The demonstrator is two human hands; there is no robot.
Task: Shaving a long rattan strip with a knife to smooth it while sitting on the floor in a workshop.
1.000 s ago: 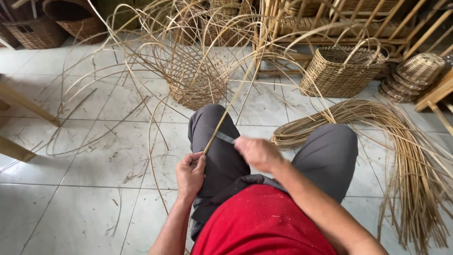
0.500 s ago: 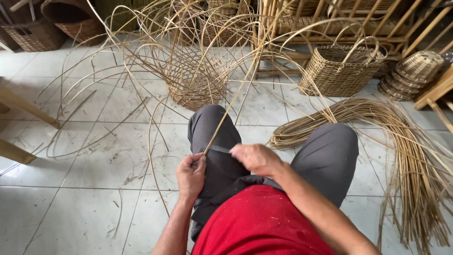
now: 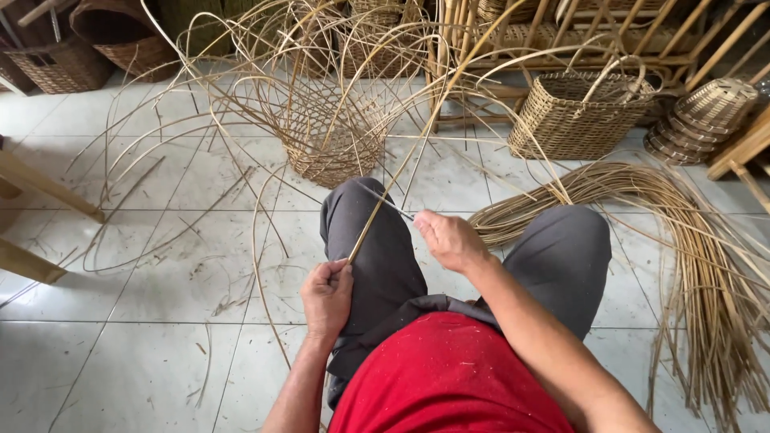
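Gripping a long rattan strip (image 3: 401, 172) at its lower end, the left hand (image 3: 327, 295) is closed around it over the lap. The right hand (image 3: 449, 239) is clamped on a thin blade (image 3: 391, 205) touching the strip. Ahead stands an unfinished basket (image 3: 333, 144); a rattan bundle (image 3: 690, 240) lies right, beside a finished woven basket (image 3: 573, 120).

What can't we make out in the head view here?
- Blade in the right hand: handle hidden inside the fist.
- Cane strip: lower end hidden in the left hand; far end lost among other canes.
- Cane bundle: cut by the right edge.
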